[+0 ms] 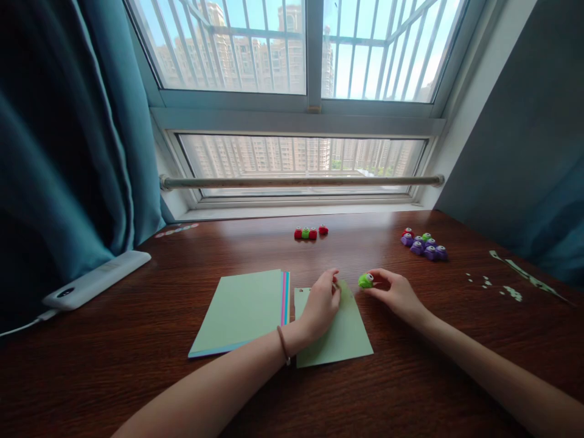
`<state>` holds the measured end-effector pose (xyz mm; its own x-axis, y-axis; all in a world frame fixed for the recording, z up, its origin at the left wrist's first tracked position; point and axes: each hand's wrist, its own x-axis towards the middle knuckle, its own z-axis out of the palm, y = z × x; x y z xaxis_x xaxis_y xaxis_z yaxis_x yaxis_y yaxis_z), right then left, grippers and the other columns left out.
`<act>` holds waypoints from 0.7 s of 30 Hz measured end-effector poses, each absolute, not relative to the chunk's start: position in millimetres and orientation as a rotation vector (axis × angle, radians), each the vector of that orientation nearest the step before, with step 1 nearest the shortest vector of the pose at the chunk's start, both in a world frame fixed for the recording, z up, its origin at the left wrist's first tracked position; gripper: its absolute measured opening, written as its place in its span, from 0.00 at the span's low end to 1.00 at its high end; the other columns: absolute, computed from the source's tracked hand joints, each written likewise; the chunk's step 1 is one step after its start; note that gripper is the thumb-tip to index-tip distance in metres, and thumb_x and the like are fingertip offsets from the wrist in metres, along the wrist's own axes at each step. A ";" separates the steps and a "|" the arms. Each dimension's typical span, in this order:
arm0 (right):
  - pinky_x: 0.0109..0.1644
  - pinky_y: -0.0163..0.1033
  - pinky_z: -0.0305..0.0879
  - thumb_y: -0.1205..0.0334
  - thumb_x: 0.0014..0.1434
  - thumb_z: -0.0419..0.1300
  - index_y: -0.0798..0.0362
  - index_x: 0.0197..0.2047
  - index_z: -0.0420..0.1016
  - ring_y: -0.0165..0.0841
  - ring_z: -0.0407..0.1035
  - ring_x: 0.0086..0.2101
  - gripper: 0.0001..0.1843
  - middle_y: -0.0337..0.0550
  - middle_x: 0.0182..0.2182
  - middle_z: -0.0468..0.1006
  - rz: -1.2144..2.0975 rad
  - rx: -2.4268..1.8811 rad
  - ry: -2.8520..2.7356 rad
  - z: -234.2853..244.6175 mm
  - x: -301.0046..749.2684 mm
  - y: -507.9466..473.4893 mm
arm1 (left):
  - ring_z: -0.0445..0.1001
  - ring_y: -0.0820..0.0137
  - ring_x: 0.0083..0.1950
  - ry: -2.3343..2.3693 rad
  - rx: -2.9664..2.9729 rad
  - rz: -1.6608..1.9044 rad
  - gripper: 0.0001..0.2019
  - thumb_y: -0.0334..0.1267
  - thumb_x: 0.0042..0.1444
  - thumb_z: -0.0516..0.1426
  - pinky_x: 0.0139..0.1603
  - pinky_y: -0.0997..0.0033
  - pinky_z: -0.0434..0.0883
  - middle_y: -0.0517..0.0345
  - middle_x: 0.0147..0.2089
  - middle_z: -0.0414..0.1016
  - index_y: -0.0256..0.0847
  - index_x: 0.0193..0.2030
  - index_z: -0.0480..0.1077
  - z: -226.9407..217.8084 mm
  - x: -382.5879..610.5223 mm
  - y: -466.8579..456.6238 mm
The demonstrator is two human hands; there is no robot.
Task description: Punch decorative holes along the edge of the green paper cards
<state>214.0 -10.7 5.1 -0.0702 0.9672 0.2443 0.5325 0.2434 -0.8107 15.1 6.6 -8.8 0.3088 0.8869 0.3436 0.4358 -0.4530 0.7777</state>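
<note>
My right hand (396, 291) pinches a small green paper punch (365, 280) at the far right corner of a single light green sheet (340, 340) lying on the wooden desk. My left hand (322, 303) rests on that sheet with its fingers curled at the sheet's far edge, close to the punch. A small notch shows at the sheet's far left corner. A thin bracelet circles my left wrist.
A stack of coloured paper (241, 310) lies left of the sheet. A row of red and green punches (311, 232) stands near the window, with several purple ones (424, 245) at the right. Paper scraps (511, 286) lie far right, a white device (95, 280) far left.
</note>
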 end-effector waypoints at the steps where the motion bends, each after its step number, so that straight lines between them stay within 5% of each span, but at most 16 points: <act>1: 0.44 0.41 0.69 0.61 0.49 0.61 0.55 0.42 0.71 0.35 0.73 0.37 0.15 0.43 0.37 0.77 0.734 -1.365 -1.709 4.4 214.6 -18.7 | 0.68 0.69 0.41 1.159 2.006 1.062 0.18 0.25 0.53 0.48 0.47 0.68 0.66 0.53 0.41 0.68 0.37 0.51 0.60 -9.1 15.6 6.8; 11: 0.46 0.40 0.68 0.69 0.50 0.59 0.53 0.45 0.71 0.34 0.71 0.39 0.16 0.42 0.40 0.77 0.728 -1.253 -1.878 -3.6 209.6 -31.6 | 0.69 0.71 0.39 1.065 1.972 1.068 0.21 0.26 0.51 0.52 0.47 0.66 0.68 0.54 0.41 0.67 0.37 0.54 0.57 -8.1 17.9 5.6; 21: 0.46 0.40 0.68 0.67 0.51 0.60 0.52 0.46 0.70 0.34 0.71 0.38 0.17 0.41 0.40 0.76 0.706 -1.291 -1.827 -4.5 209.9 -32.6 | 0.68 0.71 0.39 1.044 1.988 1.034 0.23 0.27 0.51 0.52 0.47 0.64 0.68 0.52 0.44 0.66 0.37 0.56 0.56 -13.1 18.6 7.3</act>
<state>209.9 -32.6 -4.5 -0.1848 0.9436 0.2746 0.5134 0.3310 -0.7918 18.6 7.3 -13.1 0.3697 0.8655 0.3380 0.3466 -0.4660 0.8141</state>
